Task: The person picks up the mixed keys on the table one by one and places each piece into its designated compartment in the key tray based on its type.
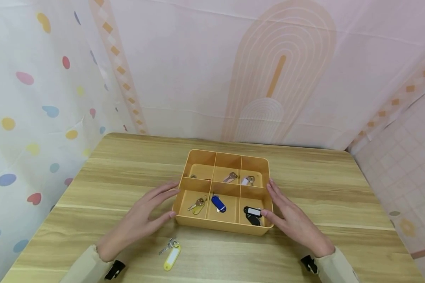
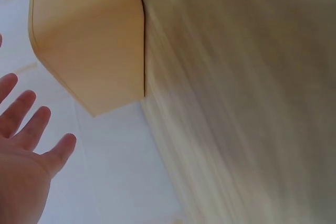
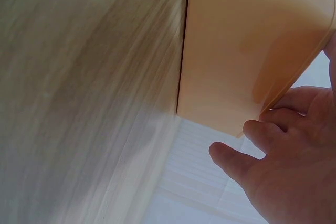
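A tan plastic box (image 1: pixel 226 225) with two rows of three compartments sits mid-table. My left hand (image 1: pixel 141 218) is beside its left wall, fingers spread; the left wrist view shows the fingers (image 2: pixel 31 124) apart from the wall. On the right side, my right hand (image 1: pixel 295 220) touches the rim with extended fingers, the thumb over the front right corner. In the front row lie keys with a yellow tag (image 1: pixel 198 204), a blue tag (image 1: pixel 218 204) and black tags (image 1: pixel 252 212). At the back are a key (image 1: pixel 231 177) and a white-tagged key (image 1: pixel 248 180); the back left contents are mostly hidden.
A key with a yellow tag (image 1: pixel 172 258) lies on the wood-grain table (image 1: pixel 340 196) in front of the box, near my left wrist. Patterned cloths (image 1: pixel 184 70) hang behind and beside the table. A black strap end shows at each cuff.
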### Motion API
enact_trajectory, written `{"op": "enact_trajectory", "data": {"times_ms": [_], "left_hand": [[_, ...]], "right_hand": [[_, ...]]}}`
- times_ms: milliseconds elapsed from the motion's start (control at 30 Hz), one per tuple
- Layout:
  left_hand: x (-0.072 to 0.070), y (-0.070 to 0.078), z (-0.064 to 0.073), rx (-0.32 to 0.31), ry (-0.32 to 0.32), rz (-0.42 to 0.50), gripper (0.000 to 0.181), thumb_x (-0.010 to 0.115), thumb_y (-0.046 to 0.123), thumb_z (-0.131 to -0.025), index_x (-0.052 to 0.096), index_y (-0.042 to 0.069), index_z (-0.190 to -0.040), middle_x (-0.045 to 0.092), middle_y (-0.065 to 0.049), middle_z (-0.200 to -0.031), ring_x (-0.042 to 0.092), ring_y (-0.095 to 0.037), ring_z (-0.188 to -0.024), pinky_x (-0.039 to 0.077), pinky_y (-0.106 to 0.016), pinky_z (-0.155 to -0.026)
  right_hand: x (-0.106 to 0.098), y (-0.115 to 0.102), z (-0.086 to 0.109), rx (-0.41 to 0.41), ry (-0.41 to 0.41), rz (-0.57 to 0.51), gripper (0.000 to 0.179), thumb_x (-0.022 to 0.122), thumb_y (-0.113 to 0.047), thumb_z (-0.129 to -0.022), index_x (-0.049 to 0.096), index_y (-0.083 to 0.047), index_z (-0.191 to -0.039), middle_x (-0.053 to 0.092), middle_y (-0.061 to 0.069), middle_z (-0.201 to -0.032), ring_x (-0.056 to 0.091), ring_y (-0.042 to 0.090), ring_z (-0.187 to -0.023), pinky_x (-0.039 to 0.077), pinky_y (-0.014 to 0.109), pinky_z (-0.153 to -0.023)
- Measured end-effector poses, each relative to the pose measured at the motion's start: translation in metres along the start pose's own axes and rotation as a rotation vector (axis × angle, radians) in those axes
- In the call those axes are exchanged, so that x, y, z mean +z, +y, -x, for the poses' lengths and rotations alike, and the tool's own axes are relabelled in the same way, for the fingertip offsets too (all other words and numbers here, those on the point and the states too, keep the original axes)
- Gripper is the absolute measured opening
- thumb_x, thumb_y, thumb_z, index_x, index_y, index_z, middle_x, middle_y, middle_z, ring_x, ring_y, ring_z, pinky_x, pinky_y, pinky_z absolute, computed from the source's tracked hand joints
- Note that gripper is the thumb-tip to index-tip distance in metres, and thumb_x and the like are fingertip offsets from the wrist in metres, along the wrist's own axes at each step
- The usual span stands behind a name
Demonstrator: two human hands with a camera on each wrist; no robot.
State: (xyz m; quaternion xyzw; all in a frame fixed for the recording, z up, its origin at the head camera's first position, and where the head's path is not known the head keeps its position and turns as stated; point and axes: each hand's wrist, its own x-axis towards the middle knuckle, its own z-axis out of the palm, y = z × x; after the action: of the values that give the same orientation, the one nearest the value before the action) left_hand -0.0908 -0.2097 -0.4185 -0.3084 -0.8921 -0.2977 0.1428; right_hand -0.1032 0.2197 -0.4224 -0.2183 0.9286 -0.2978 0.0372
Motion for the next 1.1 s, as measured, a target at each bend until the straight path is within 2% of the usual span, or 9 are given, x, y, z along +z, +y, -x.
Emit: {"op": "enact_trajectory", "data": {"times_ms": [67,133,367,533,733,867,933,1100], "left_hand": [[-0.002,0.0,0.005,0.008,0.024,0.028,0.059,0.08,0.016,-0.088,0.061,0.01,-0.143,0.054,-0.008,-0.152,0.05,-0.029,-0.138,0.026,-0.022,-0.12],[-0.004,0.0,0.009,0.027,0.05,0.049,0.059,0.081,0.012,-0.086,0.062,0.009,-0.141,0.058,-0.008,-0.148,0.053,-0.026,-0.136,0.023,-0.015,-0.118],[-0.008,0.002,0.019,0.077,0.082,0.072,0.057,0.083,0.007,-0.081,0.067,0.01,-0.135,0.065,-0.007,-0.137,0.061,-0.021,-0.125,0.03,-0.013,-0.113],[-0.005,0.001,0.027,0.092,0.069,0.072,0.045,0.083,0.013,-0.084,0.071,0.011,-0.127,0.07,-0.004,-0.127,0.066,-0.02,-0.116,0.035,-0.011,-0.109],[0.001,-0.001,0.034,0.167,0.057,0.142,0.032,0.082,0.016,-0.088,0.074,0.013,-0.12,0.073,-0.001,-0.119,0.069,-0.017,-0.108,0.041,-0.01,-0.105],[0.004,-0.002,0.038,0.193,0.022,0.182,0.038,0.083,0.011,-0.086,0.073,0.017,-0.122,0.073,-0.003,-0.117,0.069,-0.017,-0.108,0.041,-0.011,-0.105],[0.006,-0.001,0.039,0.186,-0.006,0.19,0.041,0.084,0.008,-0.083,0.073,0.016,-0.123,0.073,-0.003,-0.118,0.069,-0.017,-0.108,0.042,-0.012,-0.104],[0.009,0.0,0.043,0.161,-0.121,0.224,0.037,0.082,0.007,-0.085,0.073,0.013,-0.121,0.073,0.001,-0.118,0.068,-0.015,-0.108,0.054,-0.025,-0.097]], "right_hand": [[0.0,0.0,0.0,0.002,-0.001,-0.003,0.08,0.056,-0.045,-0.106,0.021,-0.001,-0.163,0.002,0.003,-0.173,0.021,0.036,-0.154,0.025,0.058,-0.12],[0.0,0.0,0.0,0.003,-0.001,-0.004,0.08,0.056,-0.046,-0.106,0.021,-0.002,-0.163,0.002,0.002,-0.173,0.021,0.036,-0.154,0.025,0.058,-0.12],[0.0,0.0,0.0,0.002,0.001,-0.008,0.08,0.056,-0.046,-0.106,0.018,-0.005,-0.164,0.002,0.002,-0.173,0.021,0.035,-0.154,0.025,0.058,-0.12],[0.0,0.0,0.0,0.001,0.0,-0.011,0.081,0.056,-0.046,-0.106,0.019,-0.003,-0.164,0.002,0.003,-0.173,0.021,0.036,-0.154,0.025,0.058,-0.12],[0.0,0.0,0.0,-0.003,0.003,-0.001,0.081,0.057,-0.046,-0.106,0.02,-0.001,-0.163,0.002,0.004,-0.173,0.021,0.036,-0.154,0.025,0.058,-0.121],[0.0,0.0,0.0,-0.006,0.007,0.004,0.081,0.057,-0.045,-0.106,0.021,-0.001,-0.163,0.002,0.004,-0.173,0.022,0.036,-0.154,0.025,0.058,-0.121],[0.0,0.0,0.0,-0.006,0.006,0.004,0.08,0.057,-0.045,-0.106,0.021,0.0,-0.163,0.002,0.003,-0.173,0.022,0.035,-0.154,0.025,0.058,-0.121],[0.0,0.0,0.0,0.0,0.004,0.007,0.08,0.057,-0.045,-0.106,0.021,-0.001,-0.163,0.002,0.003,-0.173,0.021,0.036,-0.154,0.025,0.058,-0.12]]}}
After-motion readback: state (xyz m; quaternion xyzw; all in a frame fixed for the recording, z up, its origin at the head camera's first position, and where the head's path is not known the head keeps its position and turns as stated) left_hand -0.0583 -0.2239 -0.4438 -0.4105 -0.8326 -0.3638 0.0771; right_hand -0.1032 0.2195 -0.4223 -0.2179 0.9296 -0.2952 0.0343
